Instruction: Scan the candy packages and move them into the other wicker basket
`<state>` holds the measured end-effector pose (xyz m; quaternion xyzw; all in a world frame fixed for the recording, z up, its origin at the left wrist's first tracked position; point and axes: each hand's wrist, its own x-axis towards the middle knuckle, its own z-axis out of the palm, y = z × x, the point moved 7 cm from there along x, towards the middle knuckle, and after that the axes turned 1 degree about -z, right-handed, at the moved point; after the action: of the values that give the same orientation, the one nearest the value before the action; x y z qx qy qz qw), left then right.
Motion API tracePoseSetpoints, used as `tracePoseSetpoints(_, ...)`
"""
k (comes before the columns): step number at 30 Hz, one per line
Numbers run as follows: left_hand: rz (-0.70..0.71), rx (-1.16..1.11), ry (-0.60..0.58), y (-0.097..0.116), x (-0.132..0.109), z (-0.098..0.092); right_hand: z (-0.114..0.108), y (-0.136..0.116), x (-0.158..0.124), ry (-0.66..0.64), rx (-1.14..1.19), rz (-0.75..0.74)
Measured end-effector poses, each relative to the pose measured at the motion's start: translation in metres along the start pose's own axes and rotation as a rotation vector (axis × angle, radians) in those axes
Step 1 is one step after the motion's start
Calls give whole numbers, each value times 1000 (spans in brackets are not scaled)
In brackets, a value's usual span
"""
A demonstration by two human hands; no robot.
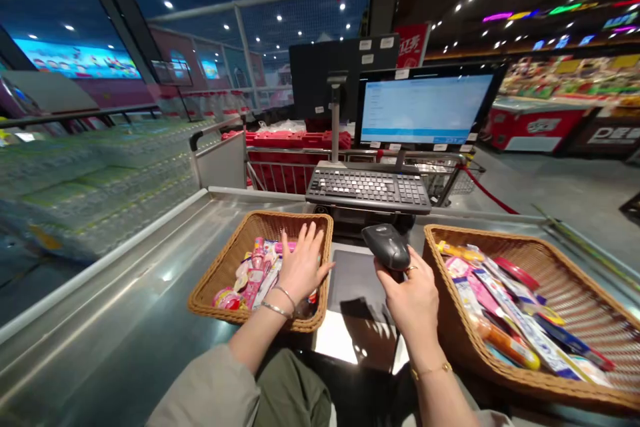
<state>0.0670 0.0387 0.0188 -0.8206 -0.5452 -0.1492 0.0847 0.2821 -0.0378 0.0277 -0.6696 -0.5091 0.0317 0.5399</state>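
Observation:
My left hand [301, 265] reaches into the left wicker basket [216, 271], fingers spread flat over several small pink packets [253, 275]; nothing is gripped that I can see. My right hand [414, 295] is closed around the handle of a black handheld barcode scanner [386, 245], held above the flat scanner plate [356, 278] between the two baskets. The right wicker basket [575, 280] holds several toothpaste boxes and tubes [505, 310].
A black keyboard [369, 187] and a lit monitor [425, 109] stand behind the baskets on the steel checkout counter [125, 320]. Red shopping baskets [295, 153] and a wire trolley lie beyond. Stacked water bottle packs [85, 180] stand at left, shop freezers at far right.

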Motion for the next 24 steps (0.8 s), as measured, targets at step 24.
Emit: tracePoseSetpoints(24, -375, 284, -505, -170, -10, 57, 40, -6, -13, -122, -36, -69)
